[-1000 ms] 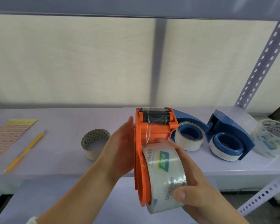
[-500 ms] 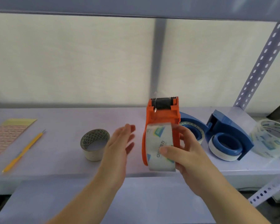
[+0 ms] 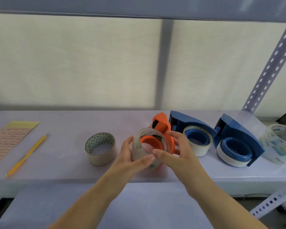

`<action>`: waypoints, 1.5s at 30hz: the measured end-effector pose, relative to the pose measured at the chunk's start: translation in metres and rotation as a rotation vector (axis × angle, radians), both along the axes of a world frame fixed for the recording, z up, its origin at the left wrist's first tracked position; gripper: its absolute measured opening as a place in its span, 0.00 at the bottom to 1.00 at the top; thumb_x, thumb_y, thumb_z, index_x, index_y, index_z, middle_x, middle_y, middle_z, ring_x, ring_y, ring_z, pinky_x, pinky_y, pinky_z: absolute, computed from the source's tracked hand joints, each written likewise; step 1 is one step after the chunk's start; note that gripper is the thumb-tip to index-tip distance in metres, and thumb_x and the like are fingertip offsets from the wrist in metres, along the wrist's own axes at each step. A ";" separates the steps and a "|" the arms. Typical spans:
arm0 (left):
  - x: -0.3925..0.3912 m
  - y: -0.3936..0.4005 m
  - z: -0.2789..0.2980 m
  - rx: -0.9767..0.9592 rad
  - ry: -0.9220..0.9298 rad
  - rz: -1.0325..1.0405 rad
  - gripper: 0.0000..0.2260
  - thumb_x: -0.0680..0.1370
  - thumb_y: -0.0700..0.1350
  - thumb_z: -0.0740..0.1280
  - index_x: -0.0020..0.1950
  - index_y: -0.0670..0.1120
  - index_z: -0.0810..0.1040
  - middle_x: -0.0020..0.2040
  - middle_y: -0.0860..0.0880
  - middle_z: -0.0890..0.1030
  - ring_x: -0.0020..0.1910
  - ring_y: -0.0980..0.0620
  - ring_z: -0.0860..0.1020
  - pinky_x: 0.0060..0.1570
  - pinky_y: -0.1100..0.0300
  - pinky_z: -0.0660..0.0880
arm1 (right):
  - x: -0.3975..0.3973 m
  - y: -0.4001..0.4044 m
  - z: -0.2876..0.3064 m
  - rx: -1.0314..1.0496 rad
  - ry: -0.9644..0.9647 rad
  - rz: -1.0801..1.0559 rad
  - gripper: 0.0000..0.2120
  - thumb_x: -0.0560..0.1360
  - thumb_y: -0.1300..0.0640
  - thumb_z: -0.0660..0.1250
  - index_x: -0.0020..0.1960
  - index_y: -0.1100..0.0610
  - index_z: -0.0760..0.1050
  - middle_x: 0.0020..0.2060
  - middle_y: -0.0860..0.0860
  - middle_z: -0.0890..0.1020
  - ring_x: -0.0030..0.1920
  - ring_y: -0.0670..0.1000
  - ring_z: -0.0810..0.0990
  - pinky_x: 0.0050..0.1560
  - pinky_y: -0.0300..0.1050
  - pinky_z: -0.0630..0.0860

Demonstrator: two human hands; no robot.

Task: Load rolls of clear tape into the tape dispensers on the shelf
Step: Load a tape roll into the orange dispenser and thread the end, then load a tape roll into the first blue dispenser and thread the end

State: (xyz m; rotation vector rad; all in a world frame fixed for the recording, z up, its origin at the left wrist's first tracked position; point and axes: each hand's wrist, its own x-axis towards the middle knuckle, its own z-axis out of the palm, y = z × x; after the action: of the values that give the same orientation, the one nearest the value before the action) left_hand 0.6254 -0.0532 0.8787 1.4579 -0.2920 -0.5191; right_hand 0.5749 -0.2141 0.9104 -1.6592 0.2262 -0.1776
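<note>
1. Where a second ago the orange dispenser point(image 3: 163, 129) was held up off the shelf point(image 3: 56, 162), its clear roll point(image 3: 144, 146) facing the camera edge-on, it now lies on its side on the shelf, hub up, between the empty core point(image 3: 100, 148) and the first blue dispenser point(image 3: 191, 128).
2. Half a second ago only the right hand point(image 3: 175, 152) gripped it upright while the left hand point(image 3: 130, 156) hung open beside it; now both hands cup the roll, left thumb and fingers wrapped on its near and left rim, right fingers spread over its right side.
3. The left looks closed on the roll. The right touches or nearly touches it with fingers open, and motion blur hides which.
4. The roll sits round the orange hub, so I judge the seating done or being pressed home; whether the tape end is threaded to the cutter cannot be seen.
5. Both blue dispensers, the second point(image 3: 238, 139) further right, already carry white rolls.
6. A stack of clear rolls point(image 3: 281, 142) waits at the far right edge.
7. Far left lie a yellow knife point(image 3: 27, 154) and a patterned sheet point(image 3: 8, 138), well apart from the work.
</note>
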 end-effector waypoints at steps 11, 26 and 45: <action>0.011 0.000 -0.010 0.467 -0.227 0.162 0.49 0.54 0.61 0.82 0.70 0.52 0.66 0.64 0.56 0.76 0.62 0.57 0.76 0.64 0.52 0.73 | 0.007 0.008 -0.016 -0.122 -0.030 0.010 0.21 0.76 0.57 0.69 0.65 0.46 0.67 0.56 0.36 0.74 0.56 0.41 0.75 0.35 0.25 0.74; 0.026 -0.016 -0.013 0.455 -0.303 0.388 0.52 0.59 0.53 0.82 0.75 0.47 0.57 0.66 0.54 0.66 0.66 0.56 0.66 0.65 0.61 0.64 | 0.031 0.012 -0.024 -0.051 -0.053 0.009 0.17 0.78 0.60 0.65 0.65 0.50 0.69 0.58 0.42 0.77 0.57 0.35 0.74 0.39 0.22 0.72; -0.020 -0.081 -0.006 0.239 -0.301 -0.110 0.30 0.73 0.51 0.69 0.73 0.58 0.61 0.71 0.62 0.67 0.69 0.68 0.64 0.70 0.65 0.63 | -0.031 -0.034 -0.047 -0.674 -0.146 -0.390 0.13 0.76 0.53 0.64 0.60 0.47 0.72 0.57 0.40 0.71 0.59 0.47 0.72 0.57 0.44 0.72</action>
State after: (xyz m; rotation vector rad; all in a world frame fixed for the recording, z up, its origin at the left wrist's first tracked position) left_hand 0.6054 -0.1337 0.8730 1.7628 -0.5662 -0.4324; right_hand 0.5437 -0.2478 0.8632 -2.2421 0.4084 -0.7300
